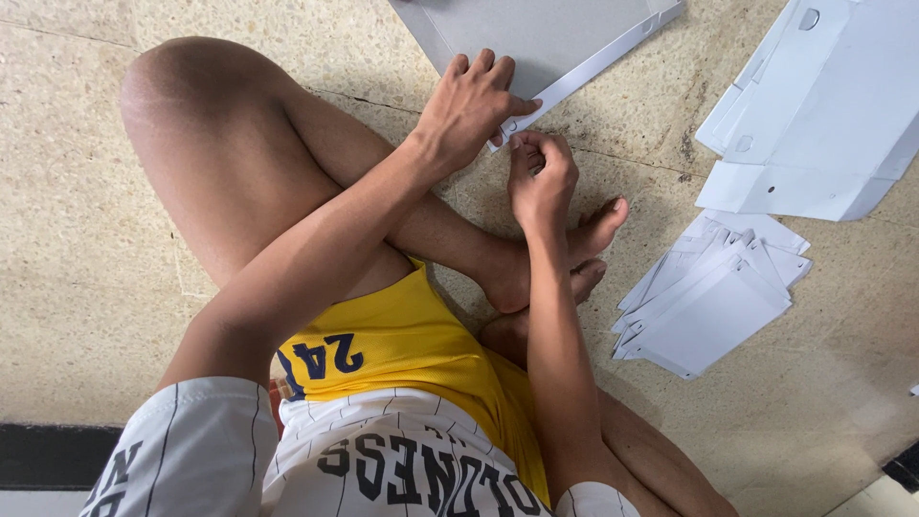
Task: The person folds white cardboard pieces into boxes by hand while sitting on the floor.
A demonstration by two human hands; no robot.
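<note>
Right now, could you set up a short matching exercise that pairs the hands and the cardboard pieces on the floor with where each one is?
Things:
1. left hand
2. right hand
3. fanned stack of white flat pieces
4. grey cardboard sheet

Places:
A. on the floor at the right, beside the bare feet
B. pinching at the sheet's near corner, fingers curled
C. at the top, with a white folded edge
D. spread flat on the sheet's near corner

Pairs: 1-D, 2-B, 3-A, 4-C
</note>
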